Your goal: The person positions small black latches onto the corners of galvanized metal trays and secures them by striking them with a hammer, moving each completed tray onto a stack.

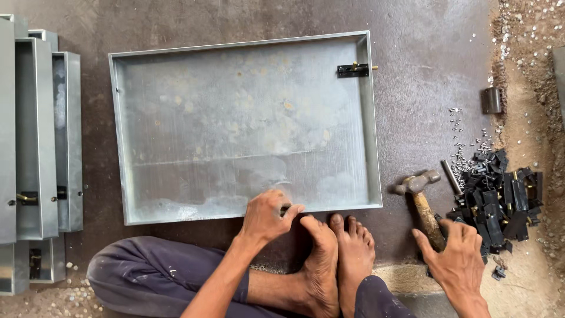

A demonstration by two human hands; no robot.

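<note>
Several grey sheet-metal trays (36, 135) are standing stacked on edge at the far left of the brown floor (424, 35), some carrying small black latches. Just right of them, a large shallow rectangular tray of dull galvanised metal (235, 126) is lying flat with its open side up, and a small black sliding bolt latch with a brass pin (355, 69) is sitting fixed near its upper right corner. At the tray's near rim, the person's left hand (266, 217) is reaching forward from a bent arm over a knee in dark blue trousers, its fingers curling down over the rim and pinching something small and dark that cannot be made out. Two bare feet (336, 259) are resting side by side just right of that hand, toes almost touching the tray's edge. Farther right, a hammer with a worn wooden handle and a steel head (422, 203) is lying on the floor, head pointing away from the person. The right hand (458, 259) is lying palm down over the handle's near end, fingers spread fairly wide and not yet wrapped around it. Beyond it, a heap of black bolt latches (500, 197) is lying beside scattered small silver rivets (465, 147), and a short dark metal cylinder (492, 100) is standing apart above them.
</note>
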